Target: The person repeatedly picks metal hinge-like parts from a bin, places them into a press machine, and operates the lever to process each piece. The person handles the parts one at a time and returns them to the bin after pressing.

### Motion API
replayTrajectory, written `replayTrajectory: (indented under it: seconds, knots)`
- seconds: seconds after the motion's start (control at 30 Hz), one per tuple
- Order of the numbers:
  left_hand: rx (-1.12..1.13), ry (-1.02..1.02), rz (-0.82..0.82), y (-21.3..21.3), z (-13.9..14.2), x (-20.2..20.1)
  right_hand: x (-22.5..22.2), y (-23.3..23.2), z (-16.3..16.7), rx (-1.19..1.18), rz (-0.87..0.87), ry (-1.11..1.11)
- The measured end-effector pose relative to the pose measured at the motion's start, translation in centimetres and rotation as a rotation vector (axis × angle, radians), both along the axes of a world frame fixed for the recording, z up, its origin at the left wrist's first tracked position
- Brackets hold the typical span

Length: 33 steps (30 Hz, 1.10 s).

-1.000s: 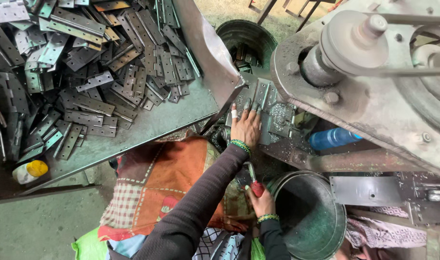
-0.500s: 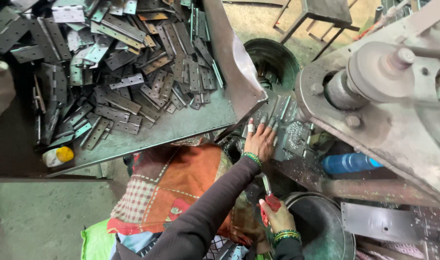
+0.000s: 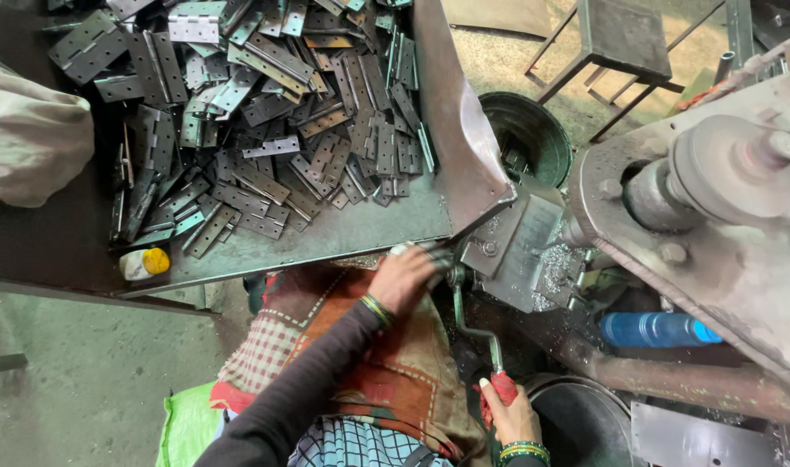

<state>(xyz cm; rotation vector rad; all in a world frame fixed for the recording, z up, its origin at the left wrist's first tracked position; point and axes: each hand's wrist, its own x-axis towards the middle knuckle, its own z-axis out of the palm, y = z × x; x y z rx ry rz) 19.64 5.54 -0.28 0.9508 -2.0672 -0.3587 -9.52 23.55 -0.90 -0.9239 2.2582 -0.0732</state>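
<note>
One head-worn view looks steeply down, close over the lap and machine (image 3: 715, 225).

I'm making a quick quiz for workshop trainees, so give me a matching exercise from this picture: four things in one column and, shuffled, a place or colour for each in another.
Things:
1. pile of metal hinges
2. plastic bottle
3. lever handle
4. small jar

Descriptions:
A. yellow cap, near the tray's front edge
B. blue, lying under the machine
C. wrapped in red, gripped by the right hand
D. grey, heaped across the tray

Pairs: 1-D, 2-B, 3-C, 4-A
</note>
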Motion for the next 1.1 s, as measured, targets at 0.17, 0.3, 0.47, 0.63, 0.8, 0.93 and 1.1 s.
replayTrajectory:
  seconds: [0.17,0.3,0.47,0.63,0.8,0.93,1.1]
  knots:
    - [0.185,-0.119,0.619,-7.5,0.8,3.2,-0.7,-0.1,-1.4,-0.197,0.127,0.033]
    - [0.162,-0.115,0.922,-14.5,1.5,1.9,-0.7,0.0,-1.2,-0.067,-0.002,-0.060]
    - [0.134,-0.386,1.018,-18.7,0.9,1.5,0.5,-0.6,1.0,0.020,-0.022,-0.066]
    - [0.148,-0.379,0.952,-16.5,0.6,2.8,0.1,-1.3,0.6,0.081,-0.020,-0.007]
    - [0.191,-0.299,0.903,-10.5,0.3,4.4,-0.9,-0.2,-1.5,-0.121,0.097,0.009]
    - [0.197,-0.256,0.853,-6.6,-0.1,6.8,-0.5,0.5,-1.1,-0.116,0.055,0.034]
    - [0.074,-0.299,0.826,-4.1,0.0,8.2,0.6,0.4,0.9,-0.028,0.017,0.003]
